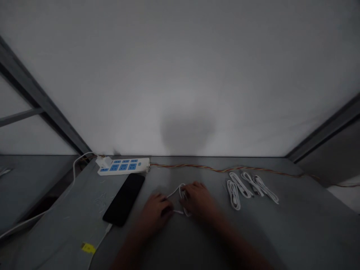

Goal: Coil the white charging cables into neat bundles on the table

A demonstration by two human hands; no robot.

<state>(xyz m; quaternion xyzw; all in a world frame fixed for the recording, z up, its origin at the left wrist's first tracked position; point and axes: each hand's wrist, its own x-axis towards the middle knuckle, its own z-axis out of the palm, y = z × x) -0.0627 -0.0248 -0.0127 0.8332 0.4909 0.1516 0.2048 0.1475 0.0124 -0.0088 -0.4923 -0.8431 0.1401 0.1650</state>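
Observation:
A white cable (pixel 180 189), partly coiled, lies on the grey table between my two hands. My left hand (pixel 158 210) is closed, its fingers curled around a length of this cable, with one end sticking out toward the right. Over the coil bends my right hand (pixel 199 200), closed on its loops from the right side. My fingers hide part of the coil, and the picture is dark and slightly blurred. To the left of my left hand rests a black phone (pixel 124 200), with a white charging cable (pixel 108 228) at its lower end.
Several bundled white cables (pixel 234 195) lie to the right. At the back left is a white power strip (pixel 123 167) with blue sockets and a plugged-in white adapter (pixel 104 162). A twisted wire (pixel 197 166) runs along the wall. A yellow tag (pixel 88 248) sits near the front left.

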